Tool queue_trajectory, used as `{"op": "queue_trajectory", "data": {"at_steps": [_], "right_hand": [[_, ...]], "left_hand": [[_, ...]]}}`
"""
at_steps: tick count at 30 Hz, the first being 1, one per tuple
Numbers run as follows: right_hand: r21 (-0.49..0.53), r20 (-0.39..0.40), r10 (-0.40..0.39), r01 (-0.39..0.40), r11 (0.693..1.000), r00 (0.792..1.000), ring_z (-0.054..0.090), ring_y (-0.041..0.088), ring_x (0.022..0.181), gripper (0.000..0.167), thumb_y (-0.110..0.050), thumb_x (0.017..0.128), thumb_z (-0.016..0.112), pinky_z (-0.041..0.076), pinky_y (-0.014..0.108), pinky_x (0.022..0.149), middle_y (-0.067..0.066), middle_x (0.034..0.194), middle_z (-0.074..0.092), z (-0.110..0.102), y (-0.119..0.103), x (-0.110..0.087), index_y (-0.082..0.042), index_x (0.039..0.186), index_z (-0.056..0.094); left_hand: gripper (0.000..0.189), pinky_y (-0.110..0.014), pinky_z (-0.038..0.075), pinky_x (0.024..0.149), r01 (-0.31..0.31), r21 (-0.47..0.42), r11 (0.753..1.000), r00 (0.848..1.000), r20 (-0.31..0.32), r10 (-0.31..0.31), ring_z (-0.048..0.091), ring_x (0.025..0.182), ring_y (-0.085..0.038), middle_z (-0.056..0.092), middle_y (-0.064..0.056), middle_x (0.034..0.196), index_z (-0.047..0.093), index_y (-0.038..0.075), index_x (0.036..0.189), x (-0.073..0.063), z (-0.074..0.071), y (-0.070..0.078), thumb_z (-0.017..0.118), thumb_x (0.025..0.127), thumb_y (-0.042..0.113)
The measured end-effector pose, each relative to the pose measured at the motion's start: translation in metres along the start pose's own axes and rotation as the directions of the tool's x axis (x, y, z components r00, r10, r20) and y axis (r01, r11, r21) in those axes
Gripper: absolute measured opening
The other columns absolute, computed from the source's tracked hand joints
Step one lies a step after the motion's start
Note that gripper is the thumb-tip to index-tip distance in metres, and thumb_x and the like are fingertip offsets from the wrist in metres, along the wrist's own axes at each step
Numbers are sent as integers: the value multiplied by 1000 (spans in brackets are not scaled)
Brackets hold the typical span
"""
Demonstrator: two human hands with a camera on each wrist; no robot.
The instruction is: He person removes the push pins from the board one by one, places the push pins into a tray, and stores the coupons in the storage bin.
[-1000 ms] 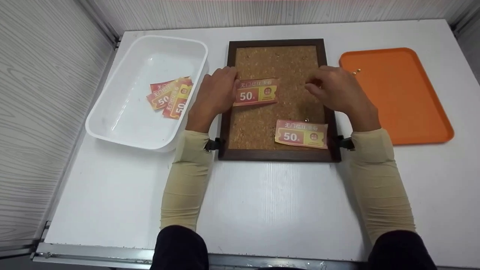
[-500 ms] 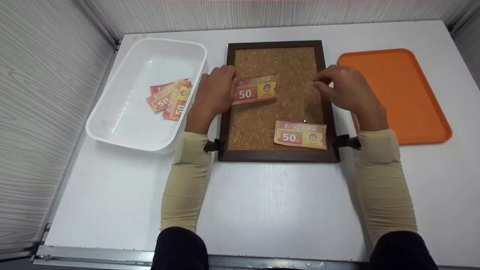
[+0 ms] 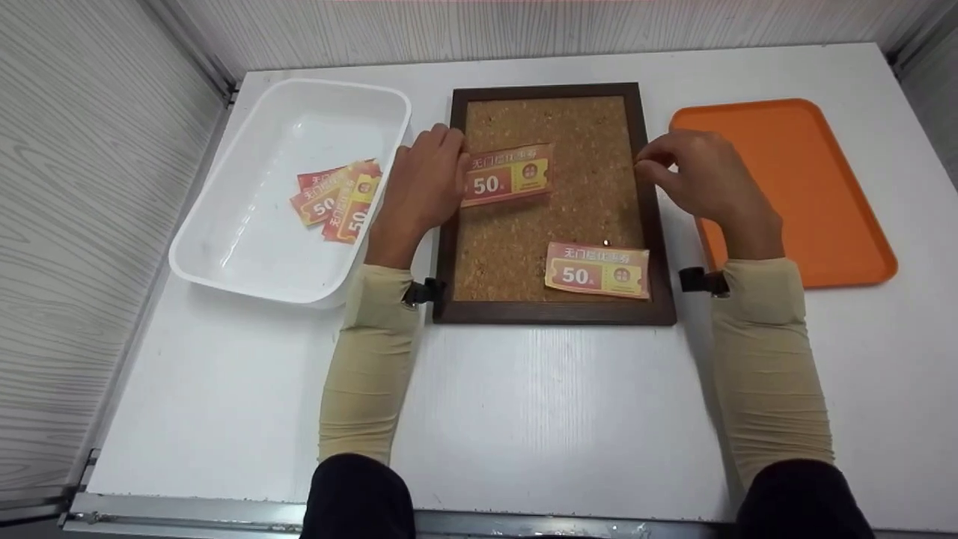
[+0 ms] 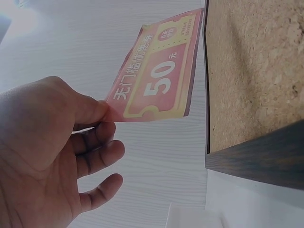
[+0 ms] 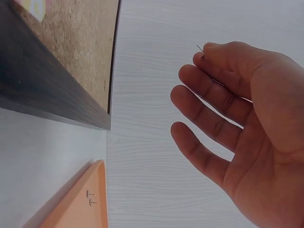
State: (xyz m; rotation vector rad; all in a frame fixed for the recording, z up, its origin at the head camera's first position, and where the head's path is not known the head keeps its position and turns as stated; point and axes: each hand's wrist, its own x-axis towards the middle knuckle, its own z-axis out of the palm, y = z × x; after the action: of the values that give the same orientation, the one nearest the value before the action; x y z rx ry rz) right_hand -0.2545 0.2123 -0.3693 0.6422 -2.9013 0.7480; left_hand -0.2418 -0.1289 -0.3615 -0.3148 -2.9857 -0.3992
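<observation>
My left hand (image 3: 420, 180) pinches one corner of a red and yellow coupon (image 4: 154, 71) between thumb and index finger. The coupon is held above the cork board (image 3: 587, 202), apart from its surface. In the right wrist view, a thumbtack (image 5: 200, 49) is pinched by thumb and index finger of my right hand (image 5: 237, 99), its thin point sticking out and its head mostly hidden. That hand is over the right side of the board's dark frame. A second coupon (image 3: 597, 271) lies at the board's lower right, with a shiny thumbtack (image 3: 606, 242) at its top edge.
On the left stands a white bin (image 3: 247, 247) holding several similar coupons (image 3: 340, 198). An orange tray (image 3: 808, 202) lies on the right. Two thumbtacks (image 5: 90, 202) lie in it, seen in the right wrist view. A patterned panel (image 3: 486, 34) rises behind the table.
My right hand has drawn to the right, from over the cork to the frame's right side. The left hand and its coupon have shifted only slightly.
</observation>
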Motion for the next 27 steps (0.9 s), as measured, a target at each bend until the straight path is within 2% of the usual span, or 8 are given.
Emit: {"op": "queue_trajectory", "data": {"at_steps": [7, 12, 18, 27], "right_hand": [[-8, -21, 18, -18, 1000, 1000, 58, 25, 87, 30, -28, 98, 54, 43, 37, 75, 12, 98, 68, -3, 7, 0, -6, 109, 70], [-13, -30, 9, -9, 1000, 1000, 60, 26, 87, 28, -26, 98, 54, 43, 40, 77, 13, 97, 69, -5, 12, -2, -5, 107, 71], [-7, -15, 46, -47, 999, 999, 58, 27, 89, 33, -30, 99, 52, 44, 41, 78, 14, 101, 68, -8, 17, -6, -5, 110, 70], [0, -27, 74, -74, 997, 997, 57, 25, 90, 33, -30, 99, 52, 42, 40, 78, 14, 103, 69, -14, 25, -10, -4, 111, 69]], "left_hand": [[34, -46, 39, 97, 21, -24, 999, 1000, -19, -21, 51, 109, -24, 55, -7, 115, 54, 11, 121, -3, -5, -4, 35, 104, 34], [33, -46, 38, 97, 30, -37, 999, 999, -35, -31, 50, 110, -24, 54, -7, 116, 54, 11, 120, -5, -8, -6, 36, 104, 34], [33, -46, 39, 97, 30, -33, 999, 997, -69, -32, 50, 108, -24, 54, -7, 113, 54, 11, 118, -7, -14, -8, 36, 104, 34], [32, -46, 38, 99, 55, -39, 998, 995, -86, -58, 50, 110, -24, 55, -7, 113, 54, 11, 117, -8, -23, -10, 37, 104, 34]]}}
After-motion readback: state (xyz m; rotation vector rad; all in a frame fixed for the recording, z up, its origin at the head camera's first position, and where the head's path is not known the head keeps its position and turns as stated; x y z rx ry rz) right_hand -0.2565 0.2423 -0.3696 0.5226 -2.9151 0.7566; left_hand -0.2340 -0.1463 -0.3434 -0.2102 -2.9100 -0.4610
